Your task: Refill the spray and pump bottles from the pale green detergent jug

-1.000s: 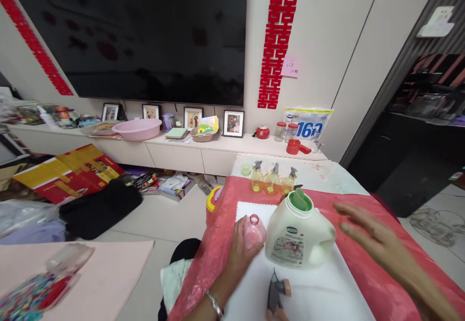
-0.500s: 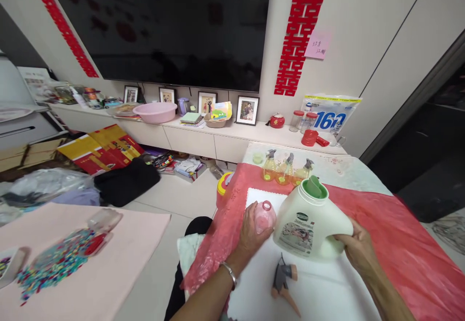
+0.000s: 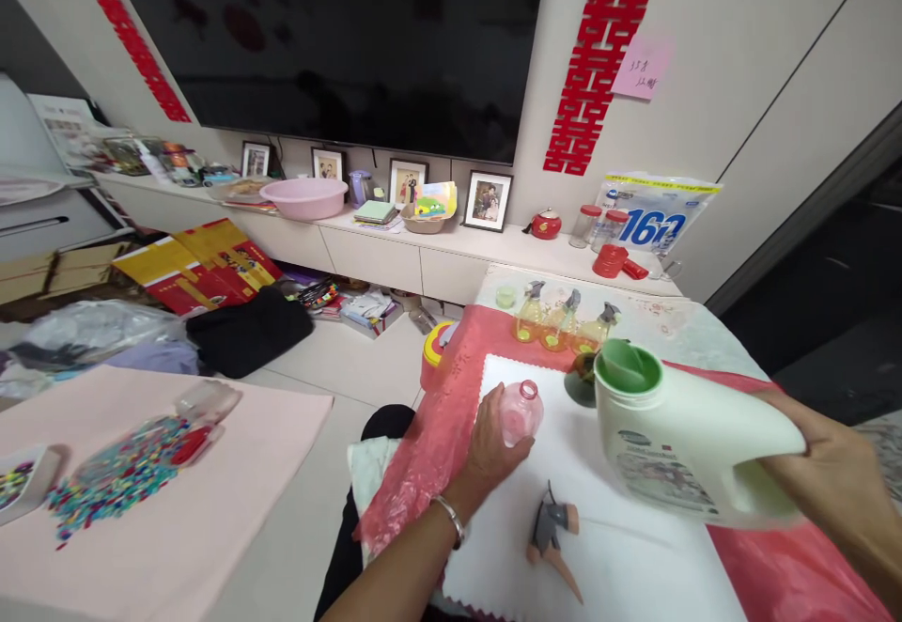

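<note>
Red sheeting (image 3: pixel 433 453) spreads before me, under a white mat (image 3: pixel 634 570). My right hand (image 3: pixel 835 458) grips the pale jug (image 3: pixel 676 458) by its handle, tilted, its green spout (image 3: pixel 632 370) near the pink bottle (image 3: pixel 522 420). My left hand (image 3: pixel 489 442) curls around that open-necked bottle, over the mat's left side. A spray head (image 3: pixel 552 526) lies nearer me.

The red-draped table (image 3: pixel 768 570) carries a white mat (image 3: pixel 584 472) (bearing a spray head (image 3: pixel 544 526)) and three amber spray bottles (image 3: pixel 556 331).
</note>
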`<state>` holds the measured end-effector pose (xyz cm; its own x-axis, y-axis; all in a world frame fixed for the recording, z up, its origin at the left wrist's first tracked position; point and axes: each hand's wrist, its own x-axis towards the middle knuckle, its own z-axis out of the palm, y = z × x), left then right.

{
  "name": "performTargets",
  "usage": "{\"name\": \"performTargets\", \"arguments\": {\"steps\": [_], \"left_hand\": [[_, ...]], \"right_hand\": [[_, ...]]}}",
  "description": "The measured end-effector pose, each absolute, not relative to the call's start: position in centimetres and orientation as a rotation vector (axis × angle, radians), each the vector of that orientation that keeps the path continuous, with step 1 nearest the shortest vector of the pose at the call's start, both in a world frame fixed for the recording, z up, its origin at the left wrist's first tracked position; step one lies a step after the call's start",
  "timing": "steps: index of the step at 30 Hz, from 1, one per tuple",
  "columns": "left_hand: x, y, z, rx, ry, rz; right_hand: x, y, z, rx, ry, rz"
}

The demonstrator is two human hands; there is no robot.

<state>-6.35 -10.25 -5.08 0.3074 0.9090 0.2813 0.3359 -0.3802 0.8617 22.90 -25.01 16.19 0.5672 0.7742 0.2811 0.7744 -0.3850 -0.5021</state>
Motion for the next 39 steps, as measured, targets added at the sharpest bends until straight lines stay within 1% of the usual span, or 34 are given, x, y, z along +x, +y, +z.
{"name": "performTargets", "arguments": {"steps": [3, 6, 12, 16, 21, 28, 39], "left_hand": [[-6.2, -10.2, -5.4, 1.856, 1.087, 1.061], [-6.2, -10.2, -5.7, 1.854, 1.082, 1.057], [-6.3, -10.2, -5.5, 1.885, 1.076, 1.032], [-6.4, -10.2, -5.5, 1.889, 1.066, 1.009], [-6.6, -10.1, -5.6, 1.907, 1.039, 0.974], [-6.5, -10.1, -5.7, 1.918, 1.024, 0.983], [-6.8, -10.2, -4.1, 1.882, 1.008, 0.905]], "right_hand": [[24.4, -24.9, 16.2, -2.283, -1.293, 0.151], [24.2, -24.6, 16.7, -2.402, -1.348, 0.193], [21.3, -23.6, 18.7, -2.637, -1.423, 0.111], [22.4, -23.4, 18.6, -2.742, -1.543, 0.131], [23.8, -23.3, 18.3, -2.759, -1.718, 0.089], [21.3, -22.1, 19.5, -2.845, -1.833, -0.04], [20.3, -21.4, 20.4, -2.935, -1.893, -0.02]]}}
